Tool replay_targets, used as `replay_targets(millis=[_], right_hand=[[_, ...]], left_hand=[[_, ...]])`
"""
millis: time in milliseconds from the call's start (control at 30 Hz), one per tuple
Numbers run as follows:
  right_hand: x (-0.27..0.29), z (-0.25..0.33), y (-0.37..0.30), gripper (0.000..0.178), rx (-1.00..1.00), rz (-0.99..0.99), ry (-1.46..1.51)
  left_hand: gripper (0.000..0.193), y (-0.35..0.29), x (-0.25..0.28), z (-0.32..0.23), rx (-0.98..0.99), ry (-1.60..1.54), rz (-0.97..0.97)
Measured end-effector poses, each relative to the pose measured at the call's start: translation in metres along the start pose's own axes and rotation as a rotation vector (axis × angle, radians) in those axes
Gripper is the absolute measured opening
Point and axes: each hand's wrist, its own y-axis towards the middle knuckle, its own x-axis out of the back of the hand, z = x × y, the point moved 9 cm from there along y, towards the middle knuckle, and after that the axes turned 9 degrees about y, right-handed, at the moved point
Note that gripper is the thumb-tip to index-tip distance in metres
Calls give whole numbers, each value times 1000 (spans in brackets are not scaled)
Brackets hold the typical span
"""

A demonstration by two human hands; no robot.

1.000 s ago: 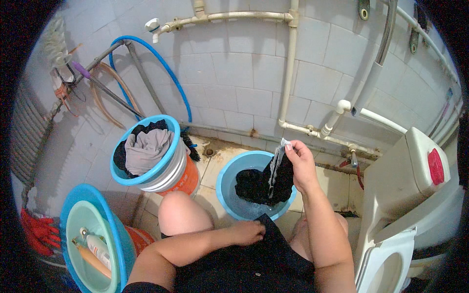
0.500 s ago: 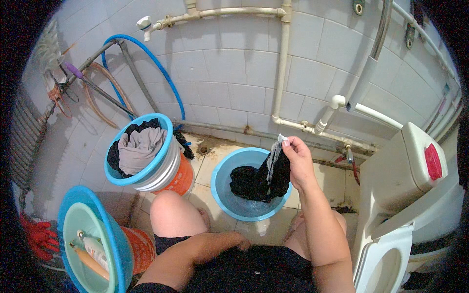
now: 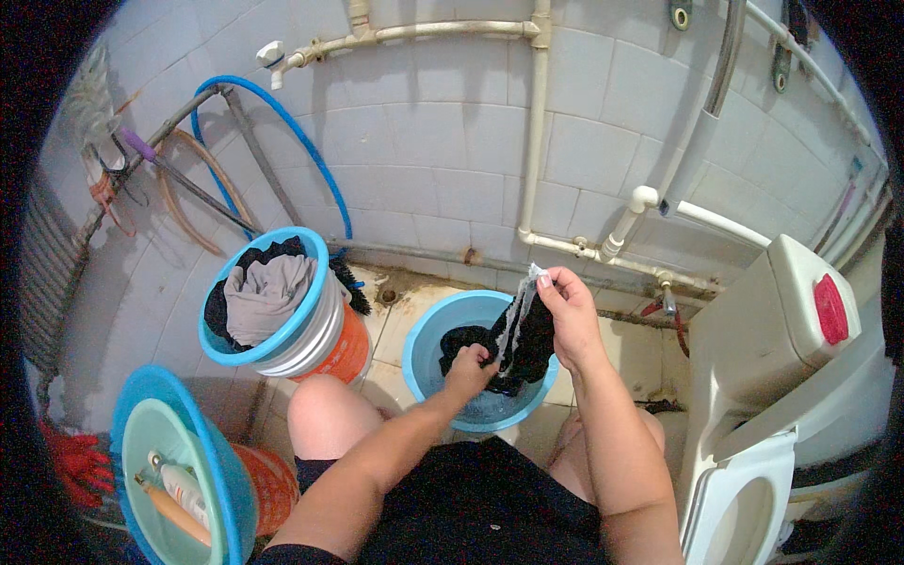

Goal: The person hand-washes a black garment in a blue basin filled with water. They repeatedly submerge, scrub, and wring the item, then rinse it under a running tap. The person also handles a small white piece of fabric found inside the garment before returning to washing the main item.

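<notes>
A black garment (image 3: 532,344) with a pale grey-white strip along its edge hangs into a light blue basin (image 3: 421,353) on the floor. My right hand (image 3: 573,320) pinches the upper end of the strip, holding that part above the basin's far right rim. Over the middle of the basin, my left hand (image 3: 466,370) has its fingers curled at the lower part of the strip and the black cloth. Its fingertips are partly hidden. The rest of the garment lies bunched in the basin, with some water visible around it.
To the left, a blue basin (image 3: 318,273) of grey and black clothes sits on an orange-and-white bucket (image 3: 344,350). Nearer stand nested basins (image 3: 122,419) holding a bottle and a wooden-handled tool. A toilet (image 3: 730,377) is at right; pipes (image 3: 532,141) line the tiled wall.
My left hand has moved from my lap forward to the garment over the basin. The right hand still holds the strip, which now looks more stretched out.
</notes>
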Motion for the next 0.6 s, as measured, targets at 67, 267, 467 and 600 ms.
replay_targets(millis=[67, 267, 467, 600], right_hand=[[2, 2, 0, 9, -4, -10, 11], [22, 20, 4, 9, 69, -104, -7], [53, 18, 13, 12, 55, -291, -172], [56, 10, 12, 21, 93, -349, -434]], left_hand=[[24, 13, 12, 14, 4, -143, -38], [20, 39, 115, 24, 212, -591, -118], [29, 36, 170, -40, 198, -1303, 278], [27, 18, 169, -60, 187, -1517, 411]])
